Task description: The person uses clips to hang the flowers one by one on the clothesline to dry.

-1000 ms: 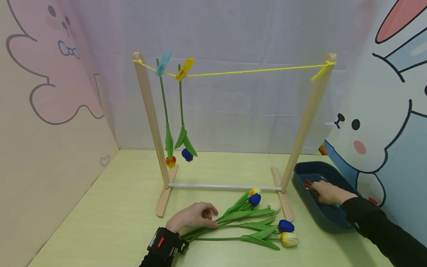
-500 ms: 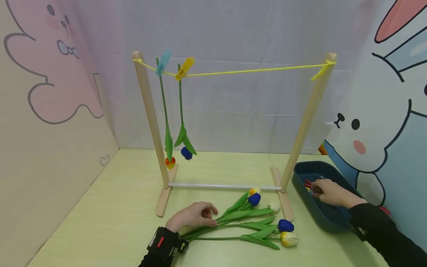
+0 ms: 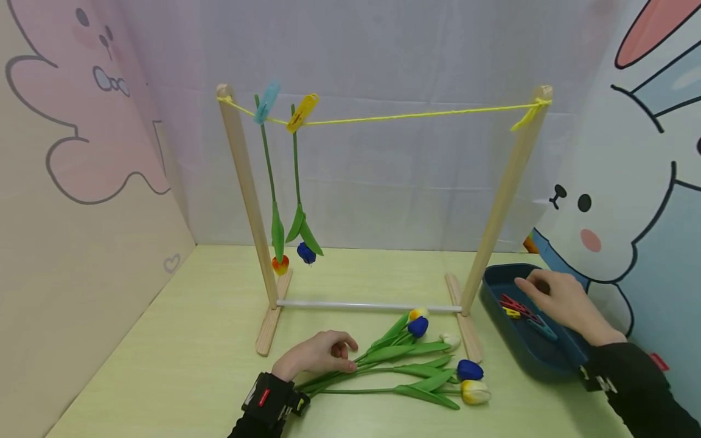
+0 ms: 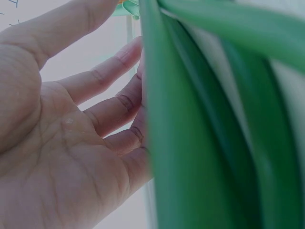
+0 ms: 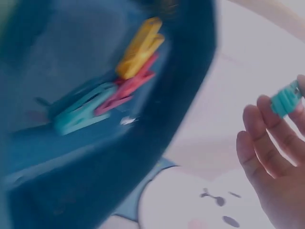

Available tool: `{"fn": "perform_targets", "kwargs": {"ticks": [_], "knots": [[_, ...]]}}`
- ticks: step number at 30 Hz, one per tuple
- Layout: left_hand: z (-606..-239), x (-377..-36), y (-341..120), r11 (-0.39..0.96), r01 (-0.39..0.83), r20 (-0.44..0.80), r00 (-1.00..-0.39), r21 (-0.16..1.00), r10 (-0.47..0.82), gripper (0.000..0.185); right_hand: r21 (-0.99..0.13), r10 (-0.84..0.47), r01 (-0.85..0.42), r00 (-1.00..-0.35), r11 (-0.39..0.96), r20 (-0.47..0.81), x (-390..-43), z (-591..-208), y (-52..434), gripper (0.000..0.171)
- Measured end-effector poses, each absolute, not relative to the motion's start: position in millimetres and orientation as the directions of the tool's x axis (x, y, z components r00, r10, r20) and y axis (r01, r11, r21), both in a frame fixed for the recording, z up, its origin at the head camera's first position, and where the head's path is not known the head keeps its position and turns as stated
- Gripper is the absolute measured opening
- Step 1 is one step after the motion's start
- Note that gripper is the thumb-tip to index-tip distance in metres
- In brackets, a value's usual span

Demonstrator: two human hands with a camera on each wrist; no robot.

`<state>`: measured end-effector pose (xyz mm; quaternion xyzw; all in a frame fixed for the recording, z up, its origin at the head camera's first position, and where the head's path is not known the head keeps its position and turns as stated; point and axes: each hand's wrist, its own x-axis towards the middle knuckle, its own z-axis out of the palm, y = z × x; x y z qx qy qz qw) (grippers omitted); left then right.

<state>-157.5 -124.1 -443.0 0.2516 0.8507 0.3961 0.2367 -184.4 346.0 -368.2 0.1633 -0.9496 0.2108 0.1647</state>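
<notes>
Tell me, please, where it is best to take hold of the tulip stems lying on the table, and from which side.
Probably at the bare stem ends, where the left hand already rests. There the stems run close together, thin and free of leaves, so one grip from above can likely gather them. The flower heads and leaves fan out toward the right and look easier to crush.

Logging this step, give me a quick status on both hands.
Left hand rests on tulip stems. Right hand above tray, pinching teal clip. Nothing in the way.
</notes>
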Motion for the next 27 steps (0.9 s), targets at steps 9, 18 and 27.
{"fn": "perform_targets", "kwargs": {"ticks": [9, 18, 27], "knots": [[-440.6, -157.1, -123.7, 0.561, 0.228, -0.211, -0.764, 0.796, 0.610, 0.039, -0.436, -0.111, -0.436, -0.796, 0.788, 0.595, -169.5, -352.2, 311.8, 0.027], [-439.5, -156.2, -124.3, 0.564, 0.220, -0.216, -0.767, 0.796, 0.604, 0.039, -0.598, -0.075, -0.487, -0.811, 0.636, 0.580, -164.5, -351.9, 271.8, 0.032], [-440.7, -155.6, -123.6, 0.568, 0.223, -0.216, -0.768, 0.792, 0.603, 0.039, -0.655, -0.105, -0.550, -0.801, 0.517, 0.590, -175.8, -361.8, 224.0, 0.022]]}}
